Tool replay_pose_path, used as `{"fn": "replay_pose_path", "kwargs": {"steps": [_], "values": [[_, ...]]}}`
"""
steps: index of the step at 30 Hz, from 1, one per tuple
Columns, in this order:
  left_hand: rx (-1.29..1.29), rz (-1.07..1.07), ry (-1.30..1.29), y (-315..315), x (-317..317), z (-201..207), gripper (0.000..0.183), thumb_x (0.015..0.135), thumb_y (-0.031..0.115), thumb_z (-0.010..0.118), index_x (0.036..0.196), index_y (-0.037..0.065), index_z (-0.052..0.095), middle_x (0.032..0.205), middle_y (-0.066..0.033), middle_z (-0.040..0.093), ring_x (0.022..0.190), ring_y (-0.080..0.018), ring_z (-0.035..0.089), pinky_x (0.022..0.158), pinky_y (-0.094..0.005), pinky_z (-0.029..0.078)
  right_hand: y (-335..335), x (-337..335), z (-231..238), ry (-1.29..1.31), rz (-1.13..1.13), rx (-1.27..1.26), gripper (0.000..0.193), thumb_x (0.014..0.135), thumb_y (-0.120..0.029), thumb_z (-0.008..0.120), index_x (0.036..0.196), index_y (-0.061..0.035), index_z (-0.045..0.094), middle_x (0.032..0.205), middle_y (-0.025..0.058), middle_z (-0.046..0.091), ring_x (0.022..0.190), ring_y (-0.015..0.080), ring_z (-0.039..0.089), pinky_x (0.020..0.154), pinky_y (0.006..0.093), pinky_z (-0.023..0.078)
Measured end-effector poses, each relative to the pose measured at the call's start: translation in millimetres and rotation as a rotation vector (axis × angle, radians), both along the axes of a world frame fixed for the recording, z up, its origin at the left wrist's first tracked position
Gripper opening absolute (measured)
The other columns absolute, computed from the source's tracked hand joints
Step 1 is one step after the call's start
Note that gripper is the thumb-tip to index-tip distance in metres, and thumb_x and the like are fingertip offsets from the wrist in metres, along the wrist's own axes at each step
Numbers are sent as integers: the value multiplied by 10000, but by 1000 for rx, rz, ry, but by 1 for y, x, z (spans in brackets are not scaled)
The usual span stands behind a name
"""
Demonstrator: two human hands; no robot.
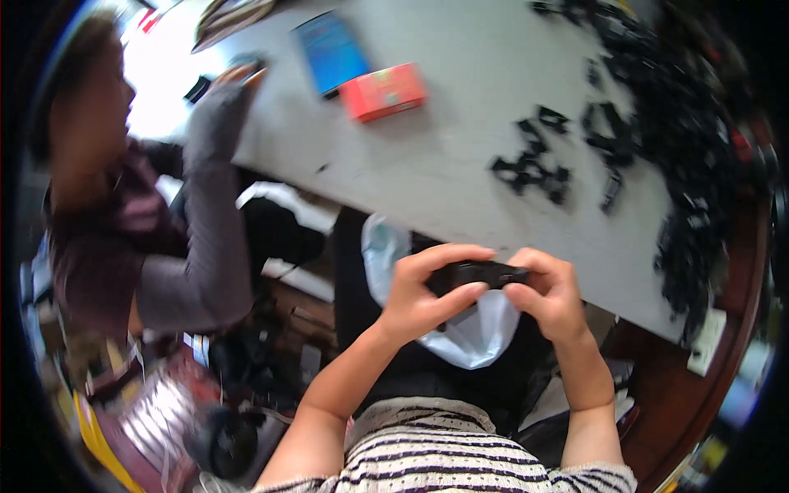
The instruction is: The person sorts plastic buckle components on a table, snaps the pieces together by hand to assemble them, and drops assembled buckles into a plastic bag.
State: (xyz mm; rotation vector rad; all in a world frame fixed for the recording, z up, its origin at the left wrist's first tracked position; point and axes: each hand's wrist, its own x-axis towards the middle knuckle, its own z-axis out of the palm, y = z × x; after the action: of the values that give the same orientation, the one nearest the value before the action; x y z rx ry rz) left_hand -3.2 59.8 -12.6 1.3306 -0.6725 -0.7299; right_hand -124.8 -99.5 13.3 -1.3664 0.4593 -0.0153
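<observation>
Black piece: small, dark and elongated, held up between both hands in front of the near edge of the counter; its finer detail is too blurred to tell.
Left hand: fingers parted only by the thickness of the piece, the thumb below and the index finger above, pinching its left part.
Right hand: fingers and thumb nearly together, closed on the right end of the same piece.
Pale blue bag: thin and glossy, beneath the hands, over the person's dark-clad lap.
Striped top: worn by the person, at the bottom of the view.
Loose black parts: a scattered group on the counter, beyond the right hand and apart from it.
Black heap: many similar dark parts, piled along the counter's right side.
Red box: on the far part of the counter, its corner against a blue rectangular item.
Co-worker: seated at the left, with a grey sleeve and a hand over the counter; blur hides what that hand holds.
Shiny spool: low at the left, beside other clutter.
</observation>
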Motion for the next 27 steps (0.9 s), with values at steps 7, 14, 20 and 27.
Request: {"fn": "replay_pose_path", "kwargs": {"steps": [7, 14, 20, 27], "values": [[-158, -3, 191, 6, -11, -14, 319, 742, 102, 706, 1038, -1, 643, 952, -76, 664, 874, -121, 608, 767, -243, 470, 8, -7, -6, -28, 17, -163, 399, 780, -368, 712, 818, -3, 556, 789, 20, 512, 673, 92, 462, 591, 218, 347], [-269, 111, 215, 15, -22, -19, 291, 719, 106, 679, 979, -20, 643, 904, -84, 659, 822, -113, 598, 747, -239, 473, 16, -5, -7, -44, 91, -256, 406, 803, -377, 700, 820, -11, 526, 793, 32, 493, 664, 99, 445, 600, 221, 337], [-267, 97, 236, 9, -23, -17, 289, 706, 114, 668, 960, -23, 644, 887, -85, 661, 816, -122, 607, 757, -253, 479, 13, -10, -6, -35, 66, -279, 413, 804, -381, 698, 835, -6, 526, 811, 32, 497, 655, 96, 439, 591, 218, 334], [-285, 144, 207, 15, -24, -18, 280, 697, 112, 666, 944, -20, 645, 875, -84, 660, 804, -128, 611, 748, -253, 481, 21, -5, -3, -29, 86, -299, 430, 803, -400, 692, 837, -5, 527, 807, 32, 499, 652, 99, 439, 587, 218, 333]]}}
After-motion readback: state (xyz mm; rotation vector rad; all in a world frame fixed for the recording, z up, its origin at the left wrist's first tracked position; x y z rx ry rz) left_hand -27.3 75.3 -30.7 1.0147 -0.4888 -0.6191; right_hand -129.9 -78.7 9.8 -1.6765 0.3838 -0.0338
